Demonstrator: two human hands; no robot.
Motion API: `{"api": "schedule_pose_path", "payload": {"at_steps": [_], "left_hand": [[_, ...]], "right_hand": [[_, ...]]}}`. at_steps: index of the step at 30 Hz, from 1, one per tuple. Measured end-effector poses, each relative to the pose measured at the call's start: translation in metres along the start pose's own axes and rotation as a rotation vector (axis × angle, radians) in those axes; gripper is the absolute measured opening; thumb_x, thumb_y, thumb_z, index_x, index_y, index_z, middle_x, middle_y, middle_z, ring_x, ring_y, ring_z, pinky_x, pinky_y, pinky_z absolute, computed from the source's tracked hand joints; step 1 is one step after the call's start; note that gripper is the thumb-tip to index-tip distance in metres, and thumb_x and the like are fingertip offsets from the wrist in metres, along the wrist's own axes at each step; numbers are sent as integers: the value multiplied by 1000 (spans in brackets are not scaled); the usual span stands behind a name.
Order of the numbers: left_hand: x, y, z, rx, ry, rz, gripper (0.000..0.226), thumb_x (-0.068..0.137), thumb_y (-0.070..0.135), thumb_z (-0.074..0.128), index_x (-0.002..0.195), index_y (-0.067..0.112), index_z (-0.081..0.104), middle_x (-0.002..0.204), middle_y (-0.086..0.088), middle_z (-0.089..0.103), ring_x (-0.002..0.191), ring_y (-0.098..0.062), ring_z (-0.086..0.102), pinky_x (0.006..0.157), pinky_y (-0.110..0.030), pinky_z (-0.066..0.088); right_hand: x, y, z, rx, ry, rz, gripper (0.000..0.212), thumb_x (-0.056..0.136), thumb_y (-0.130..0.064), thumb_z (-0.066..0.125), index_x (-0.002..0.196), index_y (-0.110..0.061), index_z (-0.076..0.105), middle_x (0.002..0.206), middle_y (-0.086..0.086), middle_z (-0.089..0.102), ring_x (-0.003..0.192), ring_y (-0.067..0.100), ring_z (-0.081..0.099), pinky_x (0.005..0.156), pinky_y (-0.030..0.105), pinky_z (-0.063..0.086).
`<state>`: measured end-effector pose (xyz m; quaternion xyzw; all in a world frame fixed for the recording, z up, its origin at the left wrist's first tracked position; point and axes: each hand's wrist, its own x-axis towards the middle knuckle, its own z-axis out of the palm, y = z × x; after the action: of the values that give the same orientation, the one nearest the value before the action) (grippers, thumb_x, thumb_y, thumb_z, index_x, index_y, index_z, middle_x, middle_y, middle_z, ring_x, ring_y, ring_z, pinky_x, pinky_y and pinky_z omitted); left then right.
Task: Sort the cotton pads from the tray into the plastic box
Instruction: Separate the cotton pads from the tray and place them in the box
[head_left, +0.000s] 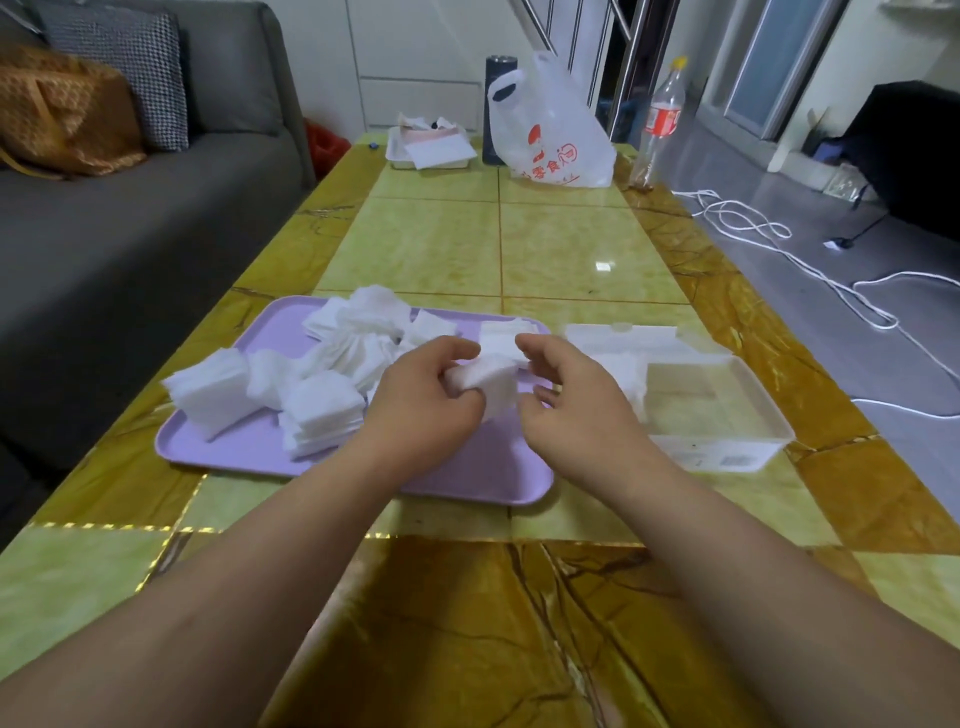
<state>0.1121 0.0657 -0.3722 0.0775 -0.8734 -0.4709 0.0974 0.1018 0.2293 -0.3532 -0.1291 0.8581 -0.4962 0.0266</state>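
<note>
cotton pads (317, 405) on tray (249, 447) | plastic box (727, 415) right of tray

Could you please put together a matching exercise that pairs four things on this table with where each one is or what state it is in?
Things:
1. tray
2. plastic box
3. plastic bag
4. stack of cotton pads

Descriptions:
A. held between the left hand and the right hand
B. purple, carrying piles of pads
C. at the far end of the table, beside a bottle
D. lid open, right of the tray

Pairs: 1-B, 2-D, 3-C, 4-A
</note>
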Motion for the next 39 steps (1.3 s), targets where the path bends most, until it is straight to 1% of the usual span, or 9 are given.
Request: {"api": "schedule_pose_path", "payload": {"at_steps": [5,10,12,15,18,21,24,30,39], "left_hand": [[-10,1,-23,-361,-112,-120,38,89,4,68,119,27,69,99,-3,77,77,-12,70,64,-28,53],[-16,-7,-41,-479,-260,-111,40,87,9,76,124,23,68,95,-6,77,79,-19,67,64,-34,52],[-16,-13,-46,-598,-286,-160,47,79,16,76,125,20,69,98,-11,72,81,-21,65,64,-34,52],[-17,-20,-48,-631,-271,-173,46,78,17,77,123,19,71,95,-11,67,80,-23,60,66,-32,52],[-18,-22,-45,-589,-209,-190,32,86,10,78,117,18,73,95,-14,69,78,-26,60,66,-30,54],[-18,-18,-44,-552,-169,-195,26,90,5,73,112,18,74,94,-14,72,74,-20,65,66,-29,55],[-21,-13,-43,-506,-203,-170,26,90,6,74,112,20,73,86,-3,71,68,-12,64,65,-25,54],[-24,-5,-41,-597,-303,-201,19,95,12,70,114,14,73,96,-11,74,80,-23,63,79,-35,59],[-26,-3,-41,-606,-366,-284,14,100,14,62,99,7,75,88,-12,73,78,-21,69,73,-37,56]], "right_hand": [[-2,-2,6,159,-6,76,46,95,-10,67,139,-17,57,121,-4,67,107,10,67,95,22,54],[-7,-7,8,420,-67,176,21,96,-8,68,92,-29,68,92,6,76,91,30,76,76,38,64],[-7,-5,12,452,-89,198,19,98,-7,66,105,-24,69,100,9,75,93,31,75,78,40,64],[-7,0,15,340,-91,110,50,97,-5,62,138,-34,57,121,-1,66,102,21,72,86,37,63],[-11,-2,15,93,-130,-77,62,91,-5,61,139,-44,56,134,-15,60,115,5,65,95,26,57],[-14,-1,17,-75,-226,-113,78,79,-16,72,150,-37,46,145,-16,52,130,2,54,105,32,52],[-15,-3,18,-201,-233,-122,93,77,-30,85,156,-36,36,151,-20,42,136,-3,42,110,22,41],[-10,2,16,-47,-104,-52,60,68,-35,93,122,-33,66,109,-16,70,95,0,67,81,20,56],[-11,7,13,45,-93,-70,44,75,-26,87,115,-27,70,105,-11,74,96,4,70,88,32,59]]}}
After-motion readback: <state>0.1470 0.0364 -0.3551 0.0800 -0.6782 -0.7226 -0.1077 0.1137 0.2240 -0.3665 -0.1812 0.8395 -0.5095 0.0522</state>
